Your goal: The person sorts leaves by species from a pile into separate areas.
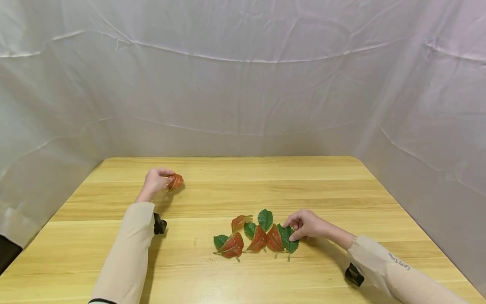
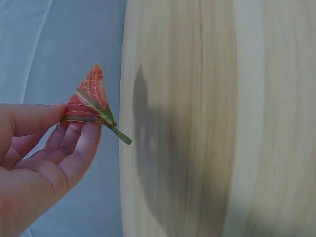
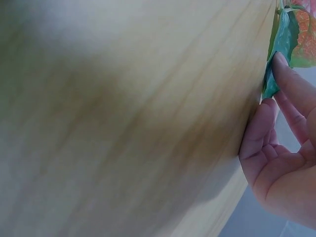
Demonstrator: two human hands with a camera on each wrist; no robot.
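Observation:
Near the far left of the table, my left hand (image 1: 155, 181) pinches a red leaf (image 1: 176, 182) between thumb and fingers. The left wrist view shows this leaf (image 2: 89, 101) raised off the wood, with its pale veins and short green stem. At the right end of a leaf group, my right hand (image 1: 309, 223) pinches a green leaf (image 1: 290, 245) with serrated edges. In the right wrist view, the thumb lies on that green leaf (image 3: 282, 39); part of the leaf is hidden by the fingers.
Several leaves lie close together, some overlapping: red leaves (image 1: 232, 246) and green leaves (image 1: 265, 218). They rest on a light wooden table (image 1: 182, 270). Pale cloth (image 1: 243, 93) hangs around its back and sides.

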